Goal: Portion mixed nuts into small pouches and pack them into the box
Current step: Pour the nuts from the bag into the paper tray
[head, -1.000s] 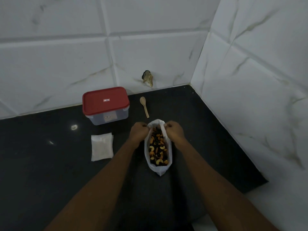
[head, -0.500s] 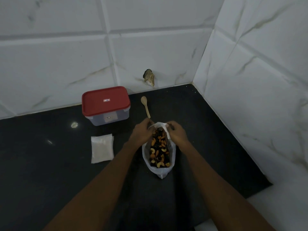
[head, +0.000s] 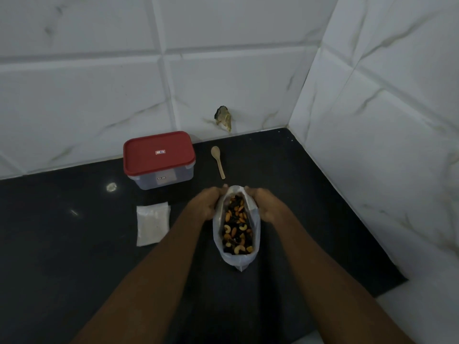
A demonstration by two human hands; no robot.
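- Clock directions take the bag as the centre of the dial, with 12 pointing away from the person.
- Two bare forearms come in from 7 and 5 o'clock over the black counter and meet at the bag.
- The bag, of thin white plastic, lies on the counter with its closed bottom at 6 o'clock and its mouth towards 12.
- The mouth is spread wide, and the mixed nuts show inside: pale cashews, brown almonds and dark pieces.
- The left hand grips the bag's rim at about 11 o'clock, fingers curled round the plastic edge.
- The right hand grips the opposite rim at about 1 o'clock in the same way, so the two hold the opening apart.
- A flat stack of small white pouches lies at 9 o'clock, near the left forearm but apart from it.
- A wooden spoon lies at 12 o'clock just beyond the hands, its handle towards the bag and its bowl away.
- The box, of clear plastic, stands between 10 and 11 o'clock, beside the spoon, with its red lid on.
- Behind the box and spoon rises a white marbled tile wall, with a chipped hole low down at 12 o'clock.
- A second tiled wall closes the corner from 1 to 4 o'clock.
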